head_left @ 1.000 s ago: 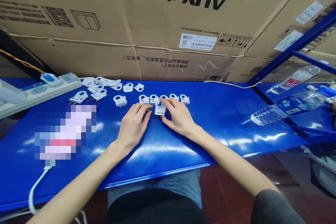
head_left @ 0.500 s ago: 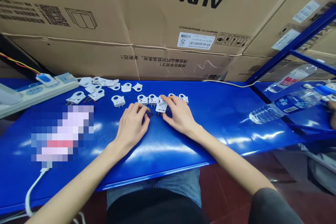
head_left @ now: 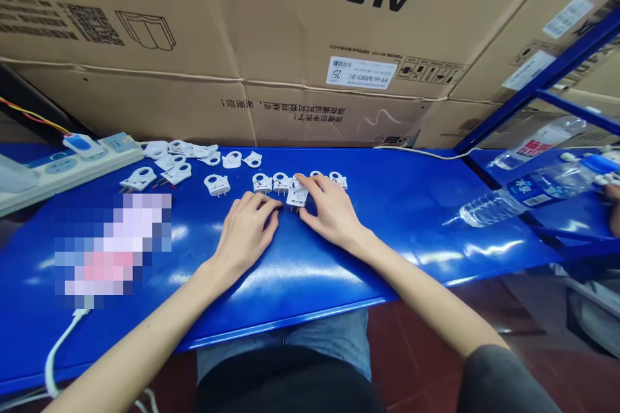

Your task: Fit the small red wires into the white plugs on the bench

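Note:
Between the thumb and fingers of my right hand point(head_left: 332, 210) is a white plug housing point(head_left: 296, 195) with metal prongs toward me. My left hand point(head_left: 247, 222) is just left of it, fingers curled with the tips close together; whatever they hold, if anything, is too small to make out. Behind my hands stands a row of similar white plug housings with round openings, among them one plug housing point(head_left: 262, 183) near my left fingers and another point(head_left: 338, 180) beyond my right hand. A separate plug housing point(head_left: 216, 185) sits further left.
More white plug parts point(head_left: 184, 151) are piled at the back left, beside a power strip point(head_left: 72, 171). A blurred-out pink object point(head_left: 121, 245) with a white cable lies on the blue table point(head_left: 310, 284). Cardboard boxes point(head_left: 290, 45) wall the back; water bottles point(head_left: 527, 190) lie right, near another person's hand.
My left fingertips have shifted slightly right, toward the held plug housing. A small dark and red bit seen at those fingertips before no longer shows. My right hand keeps its hold.

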Available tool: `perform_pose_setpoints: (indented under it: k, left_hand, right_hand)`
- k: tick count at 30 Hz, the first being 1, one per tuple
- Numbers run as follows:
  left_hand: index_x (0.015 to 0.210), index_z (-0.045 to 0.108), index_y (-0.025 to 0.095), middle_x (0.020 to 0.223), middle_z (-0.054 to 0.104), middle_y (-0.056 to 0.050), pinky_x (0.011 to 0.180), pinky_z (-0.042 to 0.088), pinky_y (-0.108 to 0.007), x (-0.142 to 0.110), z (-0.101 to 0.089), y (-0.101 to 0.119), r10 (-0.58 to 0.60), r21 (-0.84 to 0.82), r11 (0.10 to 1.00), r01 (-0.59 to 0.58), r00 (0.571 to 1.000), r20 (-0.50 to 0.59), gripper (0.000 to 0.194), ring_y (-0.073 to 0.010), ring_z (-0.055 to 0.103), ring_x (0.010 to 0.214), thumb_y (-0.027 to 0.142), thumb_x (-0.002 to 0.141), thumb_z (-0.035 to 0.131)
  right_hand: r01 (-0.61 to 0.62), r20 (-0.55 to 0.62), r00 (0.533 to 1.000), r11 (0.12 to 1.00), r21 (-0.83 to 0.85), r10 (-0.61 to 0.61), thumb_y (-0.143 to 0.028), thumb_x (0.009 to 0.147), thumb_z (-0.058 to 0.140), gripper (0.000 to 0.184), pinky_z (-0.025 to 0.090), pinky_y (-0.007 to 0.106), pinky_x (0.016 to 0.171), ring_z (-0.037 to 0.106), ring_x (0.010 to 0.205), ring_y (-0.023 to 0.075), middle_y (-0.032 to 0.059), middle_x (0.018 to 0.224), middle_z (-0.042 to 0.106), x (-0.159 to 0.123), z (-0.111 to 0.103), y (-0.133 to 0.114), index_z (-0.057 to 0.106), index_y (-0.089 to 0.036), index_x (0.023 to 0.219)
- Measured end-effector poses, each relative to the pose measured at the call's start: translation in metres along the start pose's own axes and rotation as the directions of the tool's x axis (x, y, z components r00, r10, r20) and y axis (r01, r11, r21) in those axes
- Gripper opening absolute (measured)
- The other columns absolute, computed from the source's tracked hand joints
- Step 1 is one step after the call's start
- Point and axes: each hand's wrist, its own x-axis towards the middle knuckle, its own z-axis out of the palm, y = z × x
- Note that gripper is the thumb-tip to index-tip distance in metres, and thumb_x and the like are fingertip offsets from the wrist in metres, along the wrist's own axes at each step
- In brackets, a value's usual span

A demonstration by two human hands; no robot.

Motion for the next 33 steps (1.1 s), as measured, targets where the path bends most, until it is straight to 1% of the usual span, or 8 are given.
perform_pose_setpoints:
  k: [5,11,15,18,22,26,30,33]
  left_hand:
    - [0.102,0.068,0.021,0.099,0.074,-0.006,0.086,0.048,-0.041,0.0009,-0.0015,0.0005,-0.027,-0.1,0.995,0.021,0.998,-0.061,0.019,-0.0246,0.064,0.095,0.022,0.099,0.049]
    - [0.093,0.066,0.023,0.092,0.074,-0.003,0.086,0.051,-0.04,0.0036,-0.0053,0.0035,-0.069,-0.235,0.972,0.03,0.985,-0.16,0.011,-0.0221,0.065,0.089,0.02,0.094,0.055]
    - [0.09,0.066,0.022,0.087,0.071,-0.001,0.084,0.052,-0.037,0.0056,-0.0066,0.0051,-0.08,-0.309,0.951,0.028,0.984,-0.157,0.01,-0.0191,0.066,0.084,0.02,0.092,0.057]
    - [0.093,0.067,0.022,0.092,0.07,-0.002,0.084,0.053,-0.035,0.0068,-0.0074,0.0065,-0.078,-0.381,0.924,0.011,0.984,-0.163,0.01,-0.0192,0.065,0.089,0.021,0.093,0.057]
    - [0.095,0.069,0.023,0.097,0.069,-0.003,0.09,0.053,-0.039,0.0076,-0.0083,0.0077,-0.077,-0.404,0.915,-0.006,0.979,-0.19,0.013,-0.0208,0.065,0.096,0.023,0.097,0.056]
    - [0.095,0.072,0.024,0.104,0.066,-0.005,0.094,0.053,-0.042,0.0082,-0.0072,0.0063,-0.131,-0.428,0.903,0.043,0.975,-0.177,0.011,-0.022,0.064,0.102,0.026,0.095,0.061]
    - [0.096,0.075,0.025,0.107,0.066,-0.004,0.086,0.055,-0.038,0.0088,-0.0064,0.004,-0.185,-0.494,0.862,0.111,0.977,-0.105,0.011,-0.0214,0.064,0.103,0.03,0.093,0.066]
    - [0.097,0.076,0.025,0.107,0.066,-0.004,0.079,0.056,-0.034,0.0091,-0.007,0.0036,-0.201,-0.499,0.858,0.124,0.974,-0.105,0.011,-0.0213,0.064,0.101,0.03,0.093,0.066]
  right_hand:
    - [0.009,0.013,1.0,1.0,0.002,-0.009,-0.023,0.092,0.061,0.06,0.048,0.043,0.099,0.057,0.122,0.0301,0.0137,0.134,0.061,-0.0002,-0.0004,-0.0004,0.047,-0.018,0.15]
    - [0.059,0.047,0.997,0.998,0.019,-0.06,-0.022,0.091,0.064,0.06,0.049,0.042,0.099,0.057,0.12,0.0282,0.0112,0.133,0.062,-0.002,0.0021,-0.0015,0.047,-0.021,0.149]
    - [0.099,0.073,0.992,0.995,0.031,-0.101,-0.021,0.092,0.062,0.058,0.047,0.044,0.102,0.056,0.121,0.0291,0.0123,0.131,0.063,-0.0031,0.0042,-0.0039,0.048,-0.018,0.148]
    - [0.108,0.075,0.991,0.993,0.04,-0.111,-0.022,0.092,0.061,0.057,0.046,0.045,0.104,0.055,0.123,0.0297,0.0127,0.131,0.063,-0.0031,0.0046,-0.005,0.048,-0.018,0.148]
    - [0.115,0.077,0.99,0.992,0.056,-0.119,-0.021,0.093,0.061,0.057,0.046,0.045,0.105,0.055,0.123,0.0292,0.0132,0.131,0.063,-0.0029,0.0045,-0.0047,0.048,-0.018,0.149]
    - [0.127,0.079,0.988,0.99,0.061,-0.132,-0.022,0.093,0.061,0.058,0.046,0.045,0.104,0.054,0.123,0.029,0.0129,0.133,0.062,-0.0033,0.0049,-0.0041,0.047,-0.02,0.15]
    - [0.153,0.056,0.986,0.986,0.065,-0.157,-0.02,0.094,0.059,0.057,0.046,0.045,0.105,0.054,0.124,0.028,0.0122,0.133,0.062,-0.0036,0.0033,-0.0055,0.048,-0.02,0.15]
    - [0.151,0.042,0.987,0.987,0.059,-0.153,-0.021,0.094,0.059,0.056,0.046,0.044,0.104,0.055,0.123,0.028,0.0121,0.133,0.063,-0.0035,0.001,-0.0067,0.049,-0.02,0.149]
